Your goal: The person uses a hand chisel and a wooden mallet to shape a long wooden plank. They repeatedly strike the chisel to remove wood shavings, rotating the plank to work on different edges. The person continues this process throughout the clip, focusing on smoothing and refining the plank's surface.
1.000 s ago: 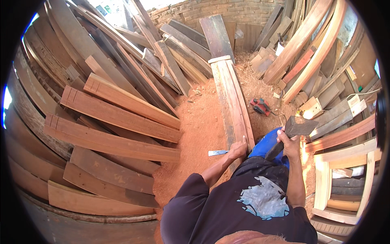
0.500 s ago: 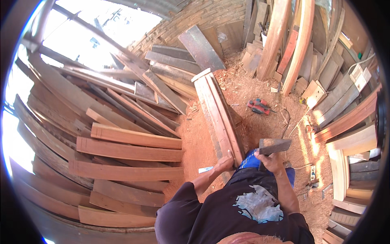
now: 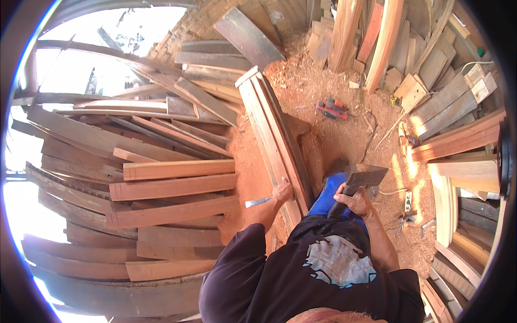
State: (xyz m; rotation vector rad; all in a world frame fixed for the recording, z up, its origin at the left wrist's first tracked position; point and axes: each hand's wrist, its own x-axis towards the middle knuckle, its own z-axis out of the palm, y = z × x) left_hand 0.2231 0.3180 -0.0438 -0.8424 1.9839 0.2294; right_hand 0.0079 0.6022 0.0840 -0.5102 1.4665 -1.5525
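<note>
My left hand (image 3: 282, 191) is closed on a chisel; its flat pale blade (image 3: 257, 202) sticks out to the left, and the handle is hidden in my fingers. That hand rests on a long reddish wooden beam (image 3: 267, 134) that runs away from me, with grooves along its length. Over my right thigh, my right hand (image 3: 353, 200) grips a mallet by its handle. The mallet's dark, blocky wooden head (image 3: 367, 175) is up and to the right of my fingers, while the handle's end points back toward my body.
A red and black power tool (image 3: 332, 109) lies on the sawdust-covered floor, its cord (image 3: 371, 126) trailing behind. To the left are stacked boards (image 3: 177, 186). Planks (image 3: 385, 46) lean at the far right. A power strip (image 3: 408, 202) lies at right.
My left hand has moved forward along the beam, and the chisel blade has come up with it. The mallet has turned so more of its handle shows. The whole view has shifted slightly.
</note>
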